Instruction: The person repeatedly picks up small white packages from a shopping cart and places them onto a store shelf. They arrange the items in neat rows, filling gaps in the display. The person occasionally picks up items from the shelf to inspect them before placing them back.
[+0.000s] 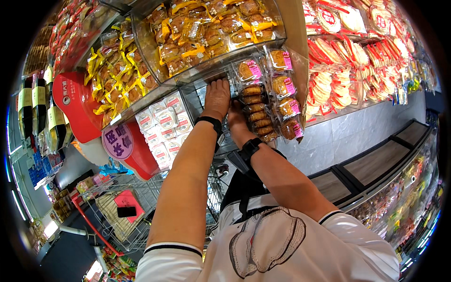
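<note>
My left hand (217, 97) reaches into a grey shelf compartment, palm down, its fingers straight and side by side against the compartment's back edge. No item shows in it. Just right of it, my right hand (236, 115) is beside a standing row of round brown packaged pastries (256, 113); its fingers are shadowed and partly hidden, so I cannot make out their grip. Farther right runs a column of packaged pastries with pink labels (285, 85). White round-labelled packets (165, 126) are stacked left of my left forearm.
Yellow-wrapped pastries (195, 35) fill the clear bin above. Red-and-white packaged flat biscuits (338, 66) line the right shelf. A wire shopping cart (141, 188) stands lower left, a dark phone (127, 212) inside. Red display signs (77, 105) jut out at left.
</note>
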{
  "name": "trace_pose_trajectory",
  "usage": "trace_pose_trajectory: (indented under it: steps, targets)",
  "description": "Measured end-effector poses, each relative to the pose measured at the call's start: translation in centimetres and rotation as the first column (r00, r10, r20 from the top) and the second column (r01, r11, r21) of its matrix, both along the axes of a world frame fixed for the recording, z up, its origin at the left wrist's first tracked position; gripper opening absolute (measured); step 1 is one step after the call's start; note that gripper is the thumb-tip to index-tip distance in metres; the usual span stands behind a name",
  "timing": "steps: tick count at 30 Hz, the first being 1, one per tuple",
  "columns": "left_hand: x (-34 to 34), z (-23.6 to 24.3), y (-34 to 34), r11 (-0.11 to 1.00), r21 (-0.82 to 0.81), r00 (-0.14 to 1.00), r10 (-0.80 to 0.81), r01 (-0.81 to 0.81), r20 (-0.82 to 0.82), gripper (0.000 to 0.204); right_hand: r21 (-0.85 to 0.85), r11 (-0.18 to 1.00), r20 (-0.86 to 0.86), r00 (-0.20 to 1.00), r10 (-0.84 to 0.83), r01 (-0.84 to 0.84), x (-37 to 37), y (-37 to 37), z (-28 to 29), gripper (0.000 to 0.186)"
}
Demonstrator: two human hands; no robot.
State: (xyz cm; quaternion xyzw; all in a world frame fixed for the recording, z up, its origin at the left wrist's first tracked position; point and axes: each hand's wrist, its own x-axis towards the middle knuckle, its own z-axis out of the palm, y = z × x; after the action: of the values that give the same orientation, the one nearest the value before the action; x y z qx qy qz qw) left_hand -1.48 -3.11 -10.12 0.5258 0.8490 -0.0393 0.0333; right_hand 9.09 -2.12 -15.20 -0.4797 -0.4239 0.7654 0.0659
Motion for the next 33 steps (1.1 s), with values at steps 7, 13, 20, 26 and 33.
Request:
trace_pose_trajectory:
  steps: [7, 13, 20, 26, 33]
  targets:
    - [0.7, 0.2, -0.4, 0.999, 0.003, 0.993, 0.036, -0.036, -0.112, 0.042, 0.129, 0.969, 0.112, 0.974, 0.195, -0.209, -0.5, -0.2, -1.0, 0.045]
    - [0.5, 3.1, -0.3, 0.998, -0.001, 0.998, 0.059, -0.059, 0.032, 0.034, -0.231, 0.971, 0.065, 0.997, -0.041, 0.055, -2.0, 0.5, -0.9, 0.051]
    - [-0.3, 4.0, -0.8, 1.0, -0.028, 0.883, 0.019, -0.006, 0.469, 0.033, -0.287, 0.953, -0.188, 0.971, -0.151, 0.093, -1.7, -0.2, -1.6, 0.04]
    - [-0.4, 2.8, -1.0, 0.995, -0.083, 0.823, 0.095, -0.058, 0.561, 0.033, 0.198, 0.934, 0.091, 0.954, 0.285, -0.297, -1.2, 0.3, 0.4, 0.044]
    - [-0.9, 3.0, -0.6, 0.989, -0.15, 0.828, 0.083, 0.002, 0.554, 0.036, 0.667, 0.387, 0.385, 0.74, 0.552, -0.636, 0.3, 0.5, -0.8, 0.066]
